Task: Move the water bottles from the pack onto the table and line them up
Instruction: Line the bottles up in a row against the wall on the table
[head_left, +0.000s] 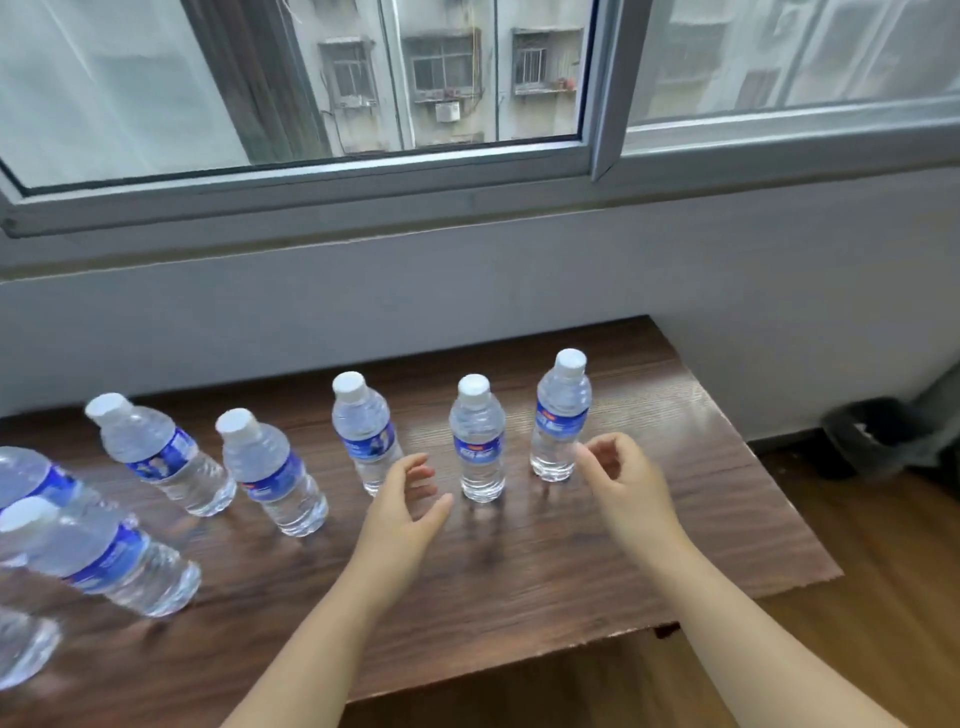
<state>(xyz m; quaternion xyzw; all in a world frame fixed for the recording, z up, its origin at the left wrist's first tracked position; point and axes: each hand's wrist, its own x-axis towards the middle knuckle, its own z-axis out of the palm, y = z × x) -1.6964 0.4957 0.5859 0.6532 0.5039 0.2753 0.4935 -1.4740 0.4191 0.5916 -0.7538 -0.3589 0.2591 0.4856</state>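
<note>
We start at our fingers (423, 475) of the left hand (402, 512): they are spread and gently curled, gripping nothing, with the thumb pointing toward the second bottle from the right (478, 441). That hand hovers just in front of the middle bottle (363, 431), partly covering its base. The right hand (623, 480) is likewise loosely curled with nothing between thumb and fingers; its fingertips sit just beside the rightmost bottle (562, 415), and we cannot tell whether they touch it.

Between our two hands stands the second bottle from the right, upright and apart from both. Outward to the left, the row goes on with two more bottles (270, 473), (161, 454), all capped in white with blue labels, standing on the dark wooden table (519, 561). At the far left edge, nearer to us, more bottles (104, 558) cluster, blurred and partly cut off by the frame.

Behind the table run a pale wall (467, 296) and a sliding window (332, 171). To the right, on the wooden floor (872, 545), lies a dark object (878, 436) we cannot identify.
</note>
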